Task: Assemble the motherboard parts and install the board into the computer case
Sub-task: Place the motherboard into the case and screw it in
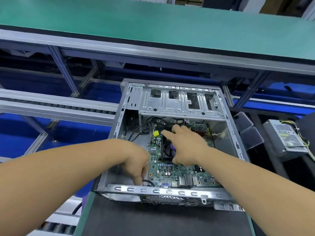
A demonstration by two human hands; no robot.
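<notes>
Inside case [119,133]: board [170,171]; left hand [136,160] curled, pinching black cable [148,182]; right hand [185,143] relaxed, fingers resting on fan [167,150].

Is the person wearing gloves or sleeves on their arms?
No. Both the left hand and the right hand are bare, with no gloves. Both forearms are bare too, with no sleeves in view. No watch, ring or wristband shows on either.

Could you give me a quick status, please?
Both hands inside case. Left hand at motherboard edge; right hand over fan. Loose cables behind.
</notes>
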